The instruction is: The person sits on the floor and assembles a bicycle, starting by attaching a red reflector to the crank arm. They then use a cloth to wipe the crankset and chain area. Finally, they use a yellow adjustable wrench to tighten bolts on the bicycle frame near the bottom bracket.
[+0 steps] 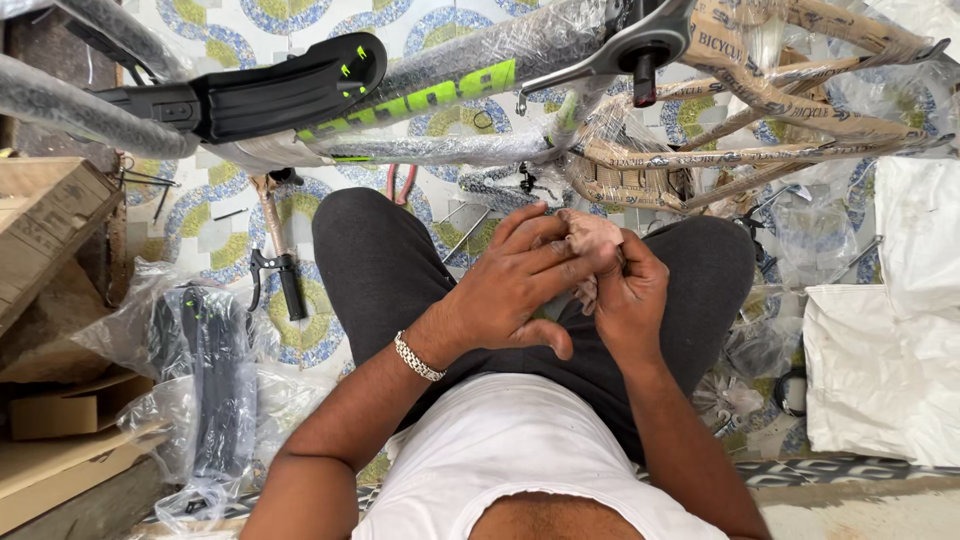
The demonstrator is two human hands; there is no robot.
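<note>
Crumpled pinkish rag (592, 238) sits between both hands above the lap, long axis pointing toward 11 o'clock. Left hand (520, 285) covers it; right hand (628, 295) pinches it from 5 o'clock.

The floor (240, 215) is tiled white with rings of blue and yellow-green. The bicycle frame (450, 85) is grey with bright green lettering under clear wrap, and its mudguard (290, 90) is black with small green marks. The paper wrapping (790, 110) is brown with dark print. The trousers (390, 260) are dark grey, the shirt (510, 450) white, the bracelet (417, 357) silver, and the rag (592, 235) dull pinkish-brown.
</note>
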